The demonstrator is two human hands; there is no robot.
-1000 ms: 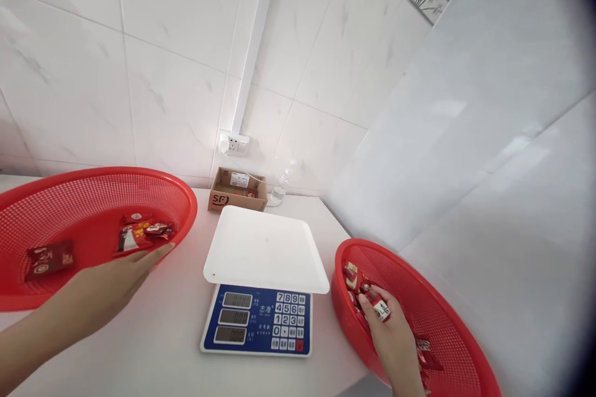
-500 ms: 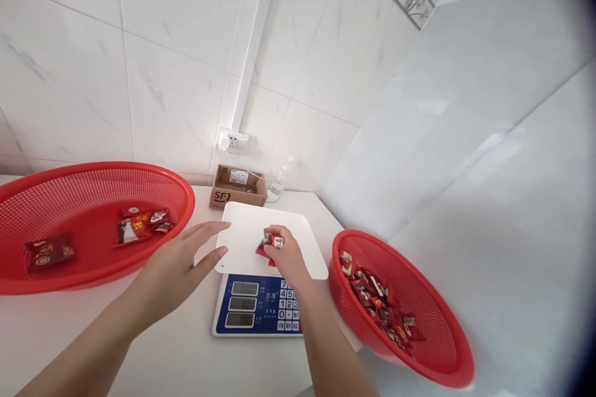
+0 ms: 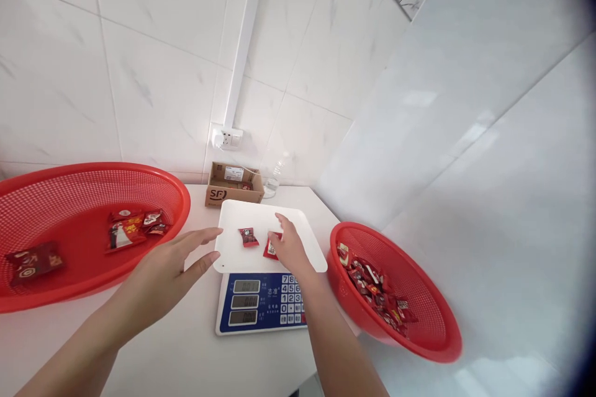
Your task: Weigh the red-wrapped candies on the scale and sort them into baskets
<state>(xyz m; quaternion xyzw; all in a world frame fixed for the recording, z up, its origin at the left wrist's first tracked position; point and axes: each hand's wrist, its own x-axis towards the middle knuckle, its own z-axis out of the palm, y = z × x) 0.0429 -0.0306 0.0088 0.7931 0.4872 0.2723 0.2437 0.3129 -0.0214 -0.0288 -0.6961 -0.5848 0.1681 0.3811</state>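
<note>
Two small red snack packets lie on the white pan (image 3: 239, 214) of a digital scale (image 3: 261, 305). The darker packet (image 3: 248, 237) rests left of the pan's middle. Beside it the second packet (image 3: 270, 247) is partly covered by my right hand (image 3: 287, 245), whose thumb and fingers are apart around it; the hand does not grip it. My left hand (image 3: 179, 263) is open at the pan's left edge, thumb and fingers apart, with nothing in it. Blurry digits show in the scale's display windows.
A red mesh basket (image 3: 181, 192) with several packets stands at the left. Another red basket (image 3: 437, 329), holding a pile of packets, stands at the right. Behind the scale are a small cardboard box (image 3: 235, 196) and a clear plastic bottle (image 3: 274, 180), near the tiled wall.
My right hand has let go of the packets, which now lie apart on the pan, and its fingers have spread. The left hand stays at the pan's edge. The view has shifted slightly.
</note>
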